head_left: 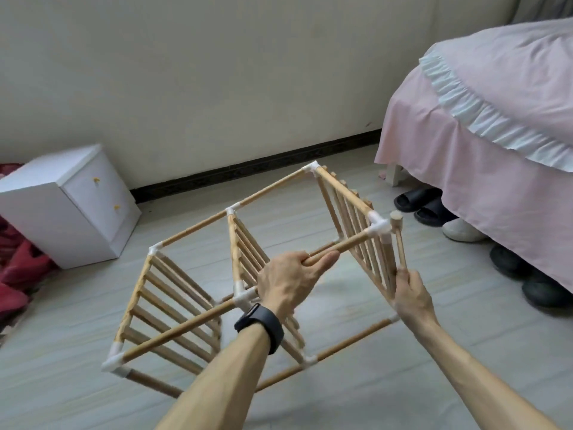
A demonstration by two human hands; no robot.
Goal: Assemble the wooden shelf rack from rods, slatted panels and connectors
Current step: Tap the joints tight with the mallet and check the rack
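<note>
The wooden shelf rack (192, 226) lies on its side on the floor, with three slatted panels joined by rods and white connectors. My left hand (290, 279) grips the near top rod (350, 243) between the middle connector (245, 296) and the right corner connector (376, 226). My right hand (410, 293) holds the handle of a small wooden mallet (398, 237), whose head sits right beside that corner connector.
A white two-drawer cabinet (71, 203) stands at the left by the wall. A bed with a pink cover (483, 156) fills the right, with several shoes (434, 209) beneath it. Red cloth (15, 274) lies at the far left.
</note>
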